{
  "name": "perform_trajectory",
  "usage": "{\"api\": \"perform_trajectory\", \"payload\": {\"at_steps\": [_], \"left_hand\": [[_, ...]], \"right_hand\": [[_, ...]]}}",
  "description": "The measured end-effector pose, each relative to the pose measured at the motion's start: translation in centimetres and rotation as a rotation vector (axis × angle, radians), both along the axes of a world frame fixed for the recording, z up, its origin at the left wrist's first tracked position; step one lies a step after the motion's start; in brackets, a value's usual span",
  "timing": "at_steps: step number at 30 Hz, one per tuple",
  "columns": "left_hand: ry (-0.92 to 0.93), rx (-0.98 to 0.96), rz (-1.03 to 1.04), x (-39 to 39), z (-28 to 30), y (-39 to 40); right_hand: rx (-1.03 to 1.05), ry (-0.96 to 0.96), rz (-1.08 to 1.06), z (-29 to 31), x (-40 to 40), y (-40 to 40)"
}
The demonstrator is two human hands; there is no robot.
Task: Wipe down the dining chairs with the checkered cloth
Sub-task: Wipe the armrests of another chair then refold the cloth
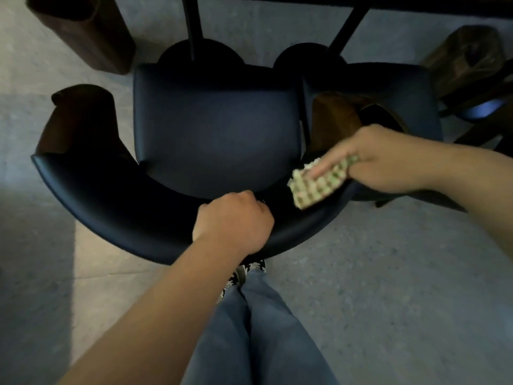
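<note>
Standing behind chair (213, 129); left hand (233, 220) curls over curved padded backrest (116, 215), bracing it. Right hand (369, 157) presses folded checkered cloth (311, 187) onto backrest's right end, fingers fairly straight, thumb tucked under. Cloth likely soft, light; upholstery probably smooth, slippery

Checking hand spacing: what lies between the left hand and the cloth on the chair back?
Head view: only a bare stretch of the dark curved chair back separates the left hand from the checkered cloth.
</note>
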State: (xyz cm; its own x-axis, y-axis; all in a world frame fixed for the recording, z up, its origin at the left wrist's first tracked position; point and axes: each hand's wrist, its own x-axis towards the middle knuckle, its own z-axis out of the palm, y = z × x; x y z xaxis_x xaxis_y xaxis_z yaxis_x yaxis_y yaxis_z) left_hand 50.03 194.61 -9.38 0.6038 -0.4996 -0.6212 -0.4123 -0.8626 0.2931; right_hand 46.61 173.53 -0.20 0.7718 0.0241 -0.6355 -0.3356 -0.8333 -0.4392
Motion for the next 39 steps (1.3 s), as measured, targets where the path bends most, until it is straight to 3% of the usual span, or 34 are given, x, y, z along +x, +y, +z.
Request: {"api": "perform_trajectory", "payload": {"at_steps": [2,4,10,13,18,22,26,31,36,39], "left_hand": [[0.1,-0.013,0.111,0.4,-0.4,-1.1],[0.088,-0.013,0.112,0.5,-0.7,-1.3],[0.06,0.014,-0.017,0.7,-1.1,-0.8],[0.088,-0.006,0.066,0.7,-0.4,-0.8],[0.11,-0.035,0.089,0.7,-0.2,-0.7],[0.092,-0.041,0.056,0.5,-0.6,-0.7],[0.08,0.016,-0.085,0.5,-0.8,-1.0],[0.053,0.04,-0.11,0.4,-0.9,-1.2],[0.087,0.026,0.012,0.5,-0.6,-1.2],[0.088,0.025,0.018,0.6,-0.6,-1.1]], "right_hand": [[-0.057,-0.114,0.009,-1.7,2.6,0.0],[-0.146,-0.154,0.139,-5.3,5.8,1.3],[-0.344,0.369,0.519,-15.4,8.1,6.3],[-0.279,0.242,0.451,-14.0,7.6,4.6],[-0.265,0.056,0.386,-6.3,2.6,1.6],[-0.2,0.028,0.269,-1.6,-1.1,0.5],[-0.155,0.078,0.158,0.7,0.0,0.1],[-0.29,-0.066,0.328,-5.5,7.7,2.3],[-0.435,0.361,0.531,-14.7,8.8,2.7],[-0.401,0.359,0.52,-15.0,8.5,1.6]]}}
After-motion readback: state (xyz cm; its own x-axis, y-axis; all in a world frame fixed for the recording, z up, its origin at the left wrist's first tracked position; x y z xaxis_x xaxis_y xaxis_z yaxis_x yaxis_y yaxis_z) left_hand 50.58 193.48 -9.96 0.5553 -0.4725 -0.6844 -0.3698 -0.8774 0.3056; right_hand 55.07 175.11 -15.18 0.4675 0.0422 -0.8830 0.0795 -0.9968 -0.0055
